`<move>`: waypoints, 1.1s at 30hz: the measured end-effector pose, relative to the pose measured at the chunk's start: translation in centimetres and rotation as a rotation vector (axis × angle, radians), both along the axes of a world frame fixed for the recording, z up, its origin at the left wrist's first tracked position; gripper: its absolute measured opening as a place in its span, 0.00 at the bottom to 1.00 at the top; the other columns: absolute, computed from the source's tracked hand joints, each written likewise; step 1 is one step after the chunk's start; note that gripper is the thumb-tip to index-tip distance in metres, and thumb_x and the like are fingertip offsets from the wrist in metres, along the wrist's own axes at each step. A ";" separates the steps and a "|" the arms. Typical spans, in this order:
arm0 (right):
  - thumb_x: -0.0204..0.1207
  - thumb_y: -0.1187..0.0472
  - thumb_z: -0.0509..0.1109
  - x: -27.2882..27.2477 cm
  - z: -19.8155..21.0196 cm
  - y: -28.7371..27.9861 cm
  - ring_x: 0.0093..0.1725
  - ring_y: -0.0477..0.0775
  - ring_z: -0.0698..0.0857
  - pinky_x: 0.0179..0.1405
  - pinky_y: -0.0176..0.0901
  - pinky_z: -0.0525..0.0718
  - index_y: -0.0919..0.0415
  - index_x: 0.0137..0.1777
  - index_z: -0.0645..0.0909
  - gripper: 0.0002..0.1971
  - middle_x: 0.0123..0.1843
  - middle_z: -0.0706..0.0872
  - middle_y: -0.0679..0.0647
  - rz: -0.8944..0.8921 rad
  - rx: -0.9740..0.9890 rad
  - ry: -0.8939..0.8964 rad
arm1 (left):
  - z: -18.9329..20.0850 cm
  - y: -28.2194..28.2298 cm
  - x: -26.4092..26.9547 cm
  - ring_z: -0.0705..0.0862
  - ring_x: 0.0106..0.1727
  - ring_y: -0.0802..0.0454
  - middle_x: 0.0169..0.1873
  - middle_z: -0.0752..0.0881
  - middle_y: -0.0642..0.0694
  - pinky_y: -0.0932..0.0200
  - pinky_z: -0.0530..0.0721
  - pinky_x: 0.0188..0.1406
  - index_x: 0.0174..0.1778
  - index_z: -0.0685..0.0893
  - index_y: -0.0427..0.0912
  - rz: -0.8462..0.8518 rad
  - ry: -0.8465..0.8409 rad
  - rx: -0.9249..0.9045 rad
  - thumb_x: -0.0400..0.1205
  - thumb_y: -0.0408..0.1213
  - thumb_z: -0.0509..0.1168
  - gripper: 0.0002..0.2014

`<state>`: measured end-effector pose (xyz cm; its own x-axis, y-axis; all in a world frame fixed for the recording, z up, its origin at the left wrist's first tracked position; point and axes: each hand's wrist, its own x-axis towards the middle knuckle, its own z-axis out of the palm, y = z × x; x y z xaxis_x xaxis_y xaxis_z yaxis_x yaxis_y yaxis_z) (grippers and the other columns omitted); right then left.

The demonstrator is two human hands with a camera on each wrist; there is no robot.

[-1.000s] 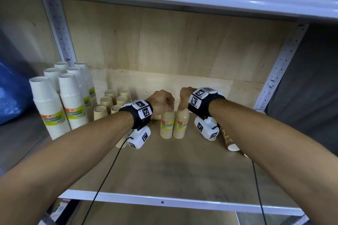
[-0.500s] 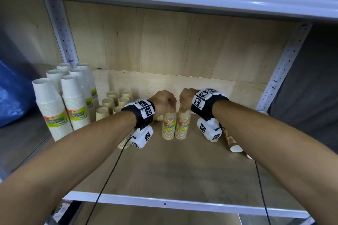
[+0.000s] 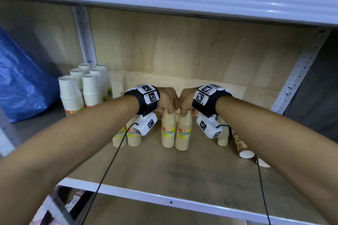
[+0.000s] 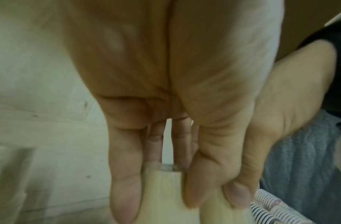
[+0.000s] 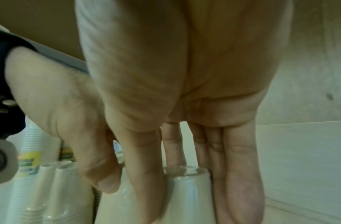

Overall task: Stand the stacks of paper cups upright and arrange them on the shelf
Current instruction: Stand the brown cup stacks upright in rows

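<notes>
Two tan paper cup stacks stand side by side, narrow ends up, in the middle of the wooden shelf (image 3: 182, 175). My left hand (image 3: 168, 110) grips the top of the left stack (image 3: 168, 133). My right hand (image 3: 184, 112) grips the top of the right stack (image 3: 183, 134). In the left wrist view the fingers (image 4: 125, 189) and thumb curl round the cup top (image 4: 161, 200). The right wrist view shows the same hold, fingers (image 5: 240, 189) round the cup top (image 5: 186, 200). The two hands almost touch.
Tall white cup stacks (image 3: 87, 93) stand at the back left. More tan stacks (image 3: 128, 137) stand behind my left arm. Right of my right wrist stands a tan stack (image 3: 223, 137), and a patterned stack (image 3: 241, 144) lies on its side. A blue bag (image 3: 22, 82) sits far left.
Both hands keep their hold on the tops of the two tan stacks. The stacks stay upright and have hardly moved; the head view has shifted a little.
</notes>
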<state>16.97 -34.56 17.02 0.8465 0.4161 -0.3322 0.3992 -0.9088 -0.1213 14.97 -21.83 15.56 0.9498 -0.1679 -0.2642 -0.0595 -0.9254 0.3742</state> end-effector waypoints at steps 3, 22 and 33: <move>0.66 0.60 0.82 -0.9 0.6 1.5 0.43 0.58 0.89 0.58 0.55 0.88 0.66 0.56 0.87 0.19 0.49 0.89 0.60 0.030 0.025 0.093 | 0.6 1.5 -1.1 0.88 0.47 0.45 0.52 0.86 0.42 0.53 0.91 0.44 0.52 0.89 0.44 0.010 0.073 0.030 0.73 0.24 0.72 0.14; 0.70 0.69 0.79 -8.0 0.6 11.2 0.25 0.50 0.83 0.32 0.44 0.86 0.59 0.39 0.75 0.13 0.34 0.81 0.54 0.278 0.171 0.175 | 0.5 12.5 -8.8 0.88 0.48 0.46 0.46 0.89 0.44 0.47 0.90 0.50 0.44 0.89 0.51 0.186 0.146 0.151 0.66 0.31 0.78 0.15; 0.66 0.64 0.83 -8.3 -0.4 13.2 0.39 0.62 0.87 0.51 0.67 0.89 0.57 0.36 0.79 0.13 0.39 0.82 0.56 0.341 0.191 0.126 | -0.3 14.5 -9.9 0.87 0.44 0.50 0.44 0.87 0.45 0.58 0.89 0.39 0.42 0.84 0.48 0.217 0.057 0.078 0.71 0.25 0.76 0.13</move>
<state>8.68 -21.34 16.65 0.6072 0.7299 -0.3138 0.6446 -0.6835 -0.3425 5.05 -7.35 15.23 0.9446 0.0618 -0.3222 0.1632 -0.9405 0.2980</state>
